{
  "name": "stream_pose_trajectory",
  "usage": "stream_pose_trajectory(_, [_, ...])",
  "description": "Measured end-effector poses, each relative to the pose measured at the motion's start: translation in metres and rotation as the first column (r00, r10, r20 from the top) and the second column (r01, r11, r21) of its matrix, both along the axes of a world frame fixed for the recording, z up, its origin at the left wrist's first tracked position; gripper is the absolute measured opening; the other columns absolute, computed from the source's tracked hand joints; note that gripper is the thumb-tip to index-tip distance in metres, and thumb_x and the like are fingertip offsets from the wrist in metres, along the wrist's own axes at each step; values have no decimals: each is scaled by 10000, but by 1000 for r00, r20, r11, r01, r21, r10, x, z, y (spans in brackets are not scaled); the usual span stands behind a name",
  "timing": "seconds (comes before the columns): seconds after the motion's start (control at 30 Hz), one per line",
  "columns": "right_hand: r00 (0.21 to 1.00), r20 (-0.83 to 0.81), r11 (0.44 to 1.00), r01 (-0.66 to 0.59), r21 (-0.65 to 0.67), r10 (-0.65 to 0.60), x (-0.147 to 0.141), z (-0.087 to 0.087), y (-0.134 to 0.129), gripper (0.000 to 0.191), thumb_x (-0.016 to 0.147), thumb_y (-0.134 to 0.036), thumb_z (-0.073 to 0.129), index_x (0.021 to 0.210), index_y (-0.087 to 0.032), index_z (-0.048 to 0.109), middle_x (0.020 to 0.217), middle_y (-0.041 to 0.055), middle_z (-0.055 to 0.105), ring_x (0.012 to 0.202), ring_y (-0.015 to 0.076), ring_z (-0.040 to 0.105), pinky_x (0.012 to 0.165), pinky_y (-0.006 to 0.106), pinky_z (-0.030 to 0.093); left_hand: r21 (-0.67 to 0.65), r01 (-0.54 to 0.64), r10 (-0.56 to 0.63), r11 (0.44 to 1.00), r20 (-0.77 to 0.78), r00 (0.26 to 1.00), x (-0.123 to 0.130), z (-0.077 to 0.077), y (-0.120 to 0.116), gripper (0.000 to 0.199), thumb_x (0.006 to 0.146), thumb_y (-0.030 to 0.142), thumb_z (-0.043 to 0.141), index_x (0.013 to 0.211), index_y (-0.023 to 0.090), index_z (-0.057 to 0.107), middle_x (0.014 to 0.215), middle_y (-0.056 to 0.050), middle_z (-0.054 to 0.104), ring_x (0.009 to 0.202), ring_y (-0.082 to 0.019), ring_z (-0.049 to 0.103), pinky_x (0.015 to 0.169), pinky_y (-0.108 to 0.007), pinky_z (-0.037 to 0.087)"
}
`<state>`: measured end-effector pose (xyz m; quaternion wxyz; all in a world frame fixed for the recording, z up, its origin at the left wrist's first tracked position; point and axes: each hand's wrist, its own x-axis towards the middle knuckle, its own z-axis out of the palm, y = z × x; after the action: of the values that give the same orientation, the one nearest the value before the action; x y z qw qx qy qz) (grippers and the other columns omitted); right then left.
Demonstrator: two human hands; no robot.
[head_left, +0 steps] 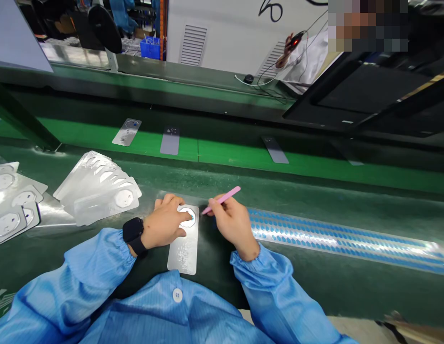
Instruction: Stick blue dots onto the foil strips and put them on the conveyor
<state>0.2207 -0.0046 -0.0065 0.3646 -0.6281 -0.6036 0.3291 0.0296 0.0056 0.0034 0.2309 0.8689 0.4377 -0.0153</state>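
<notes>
Through the head camera I see my left hand (pixel 167 222), fingers apart, index fingertip on the white disc (pixel 187 224) of the silvery panel (pixel 183 253) lying on the green table (pixel 304 279), while my right hand (pixel 233 220) is clamped on a slim pink tool (pixel 229 194), its tip just beside the panel's right edge.

- The left hand (pixel 167 221) covers the upper left of the silver panel (pixel 183 253).
- Tip of the pink tool (pixel 226 197): too small to tell whether it grips anything.
- Far-left panel pile (pixel 14 206): cut off by the picture's edge.
- Pixelated patch (pixel 367 26): contents hidden.
</notes>
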Motion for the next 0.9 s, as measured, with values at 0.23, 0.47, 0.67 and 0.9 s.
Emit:
stream_pose_trajectory(0.23, [684,616,879,-476,-29,391,-3,-6,-27,313,863,-168,453,1110,-201,644,986,95,621,811,192,622,725,300,521,11,-37,37,999,0,999,4,0,1,418,723,289,747,1100,253,569,1222,-106,494,1157,-321,392,897,-478,366])
stream_pose_trajectory(0.47, [555,715,863,-486,-137,426,-11,-5,-29,271,904,-190,487,1124,-205,645,1061,102,627,850,195,637,711,275,519,-20,-67,67,998,-12,998,8,3,5,532,667,320,805,1083,196,496,1169,-116,525,1116,-319,433,884,-450,372])
stream_pose_trajectory(0.67, [542,717,871,-453,-189,438,-13,-3,-29,334,918,-192,477,1230,-216,594,1116,98,627,902,204,643,744,281,514,12,-70,70,997,-21,997,9,0,6,546,656,317,812,1058,185,466,1135,-110,524,1084,-306,465,874,-424,378])
stream_pose_trajectory(0.9, [680,626,917,-362,-166,382,-14,-2,-24,305,874,-201,533,1175,-200,578,1127,95,584,939,216,624,772,308,501,11,-129,128,992,73,989,10,-5,6,675,573,252,858,1105,187,447,1144,-97,430,1089,-290,450,901,-416,365])
